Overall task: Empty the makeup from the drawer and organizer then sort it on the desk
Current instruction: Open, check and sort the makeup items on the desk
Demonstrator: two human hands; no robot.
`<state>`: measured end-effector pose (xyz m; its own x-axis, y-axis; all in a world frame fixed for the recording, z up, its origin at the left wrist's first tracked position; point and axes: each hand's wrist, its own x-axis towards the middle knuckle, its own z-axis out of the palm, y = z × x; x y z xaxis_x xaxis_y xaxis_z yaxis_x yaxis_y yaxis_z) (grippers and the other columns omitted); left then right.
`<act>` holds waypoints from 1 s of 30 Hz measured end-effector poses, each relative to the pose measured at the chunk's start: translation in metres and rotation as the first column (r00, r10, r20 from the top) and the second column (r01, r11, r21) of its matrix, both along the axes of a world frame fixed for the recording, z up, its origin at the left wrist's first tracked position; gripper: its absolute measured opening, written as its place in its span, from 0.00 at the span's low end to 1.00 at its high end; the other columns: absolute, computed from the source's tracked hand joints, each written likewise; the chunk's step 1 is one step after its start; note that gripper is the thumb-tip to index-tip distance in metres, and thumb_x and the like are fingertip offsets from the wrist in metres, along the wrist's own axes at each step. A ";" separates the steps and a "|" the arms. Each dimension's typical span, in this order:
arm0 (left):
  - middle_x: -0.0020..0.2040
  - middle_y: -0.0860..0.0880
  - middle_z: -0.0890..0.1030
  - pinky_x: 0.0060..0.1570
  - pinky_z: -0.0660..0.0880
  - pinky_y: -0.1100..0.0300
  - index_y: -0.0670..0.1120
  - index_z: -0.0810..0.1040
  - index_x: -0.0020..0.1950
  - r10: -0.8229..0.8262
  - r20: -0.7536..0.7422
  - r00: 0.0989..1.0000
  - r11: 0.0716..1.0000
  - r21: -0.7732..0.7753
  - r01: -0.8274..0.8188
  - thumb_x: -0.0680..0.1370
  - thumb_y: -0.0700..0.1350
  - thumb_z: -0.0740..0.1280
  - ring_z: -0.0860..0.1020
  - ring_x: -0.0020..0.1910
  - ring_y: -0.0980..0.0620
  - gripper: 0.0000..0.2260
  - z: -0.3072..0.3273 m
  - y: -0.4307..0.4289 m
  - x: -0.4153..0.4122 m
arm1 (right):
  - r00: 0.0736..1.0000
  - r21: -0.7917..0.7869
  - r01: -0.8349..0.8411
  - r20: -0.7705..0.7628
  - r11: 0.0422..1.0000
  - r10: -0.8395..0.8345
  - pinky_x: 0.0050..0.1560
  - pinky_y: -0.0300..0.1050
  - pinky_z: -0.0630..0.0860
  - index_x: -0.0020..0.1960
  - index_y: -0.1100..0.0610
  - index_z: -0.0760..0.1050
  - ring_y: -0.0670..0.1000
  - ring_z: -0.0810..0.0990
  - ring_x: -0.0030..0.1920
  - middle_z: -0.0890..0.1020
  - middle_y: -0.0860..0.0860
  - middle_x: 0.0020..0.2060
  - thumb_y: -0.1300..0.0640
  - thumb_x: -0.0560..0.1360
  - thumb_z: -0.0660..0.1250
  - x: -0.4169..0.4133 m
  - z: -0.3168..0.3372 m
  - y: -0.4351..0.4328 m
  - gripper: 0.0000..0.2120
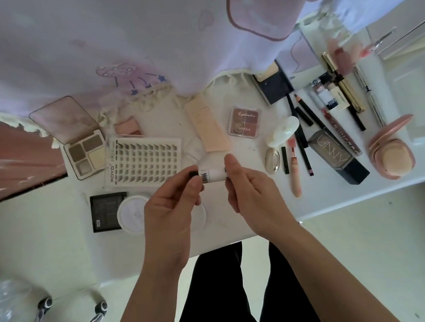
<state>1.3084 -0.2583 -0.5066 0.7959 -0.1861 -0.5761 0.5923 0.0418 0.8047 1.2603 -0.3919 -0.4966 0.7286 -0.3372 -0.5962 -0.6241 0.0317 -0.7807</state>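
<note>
Cluttered desk point(331, 199): left grip point(169, 214) and right grip point(253, 196) pinch a small tube point(214, 175); best laid level beside the slim tubes point(295, 177)

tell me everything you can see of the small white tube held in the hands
The small white tube is a short cylinder, smooth plastic by its look, with a black end on the left and black lettering too blurred to read. It lies level above the desk. The left hand pinches its black end, the right hand its other end.
</note>
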 end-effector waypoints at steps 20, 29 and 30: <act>0.25 0.54 0.63 0.27 0.57 0.57 0.50 0.63 0.33 -0.630 0.564 0.535 0.664 0.748 -0.007 0.83 0.58 0.45 0.66 0.25 0.45 0.22 0.083 -0.041 -0.017 | 0.977 0.250 0.033 0.195 0.968 -0.084 0.31 0.42 0.57 0.31 0.52 0.59 0.47 0.59 0.27 0.57 0.54 0.29 0.46 0.84 0.55 -0.036 0.089 -0.032 0.25; 0.24 0.52 0.63 0.26 0.59 0.62 0.45 0.61 0.28 -0.373 0.546 0.750 0.797 0.602 -0.041 0.82 0.55 0.52 0.63 0.24 0.55 0.25 0.148 -0.098 -0.057 | 0.946 0.117 -0.179 0.292 0.977 0.139 0.41 0.47 0.73 0.49 0.58 0.77 0.48 0.77 0.33 0.81 0.52 0.33 0.34 0.79 0.59 -0.058 0.150 -0.093 0.26; 0.23 0.54 0.62 0.26 0.59 0.62 0.46 0.60 0.28 -0.391 0.553 0.736 0.784 0.619 -0.049 0.82 0.55 0.52 0.62 0.24 0.55 0.24 0.154 -0.104 -0.062 | 0.946 0.124 -0.159 0.302 0.979 0.116 0.40 0.47 0.72 0.49 0.60 0.77 0.48 0.77 0.32 0.80 0.52 0.32 0.36 0.80 0.59 -0.061 0.155 -0.101 0.26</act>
<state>1.2468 -0.3620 -0.3523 0.9840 -0.1784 0.0034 -0.1093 -0.5873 0.8020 1.1993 -0.4930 -0.3418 0.9108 -0.1471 -0.3857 -0.3763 0.0884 -0.9223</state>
